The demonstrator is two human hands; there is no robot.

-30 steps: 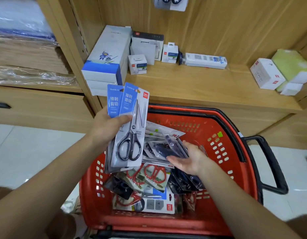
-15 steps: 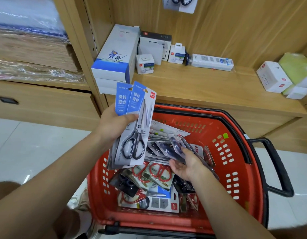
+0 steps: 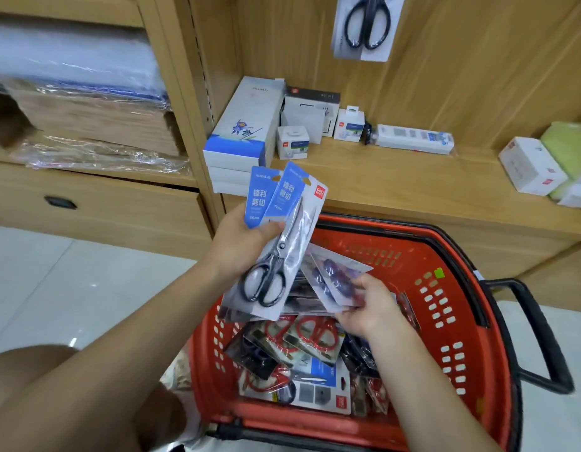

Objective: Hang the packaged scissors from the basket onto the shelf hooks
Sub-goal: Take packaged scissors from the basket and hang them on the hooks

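Scissors packs (image 3: 277, 256): several fanned in left hand (image 3: 240, 246), thumb clamped across the cards, held above basket (image 3: 462, 288). Right hand (image 3: 369, 309) pinches next pack (image 3: 334, 278) by its lower edge, just above the rest lying in the basket. Step, as I read it: gathering stock, hanging not yet begun. Hung pack (image 3: 364, 27) shows on back panel (image 3: 462, 76); its hook is out of frame. Next move calls for raising one card and lining its slot with a hook.

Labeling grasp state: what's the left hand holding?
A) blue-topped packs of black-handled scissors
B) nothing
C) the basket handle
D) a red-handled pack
A: the left hand grips the blue-topped packs above the basket; the red-handled pack lies in the basket.
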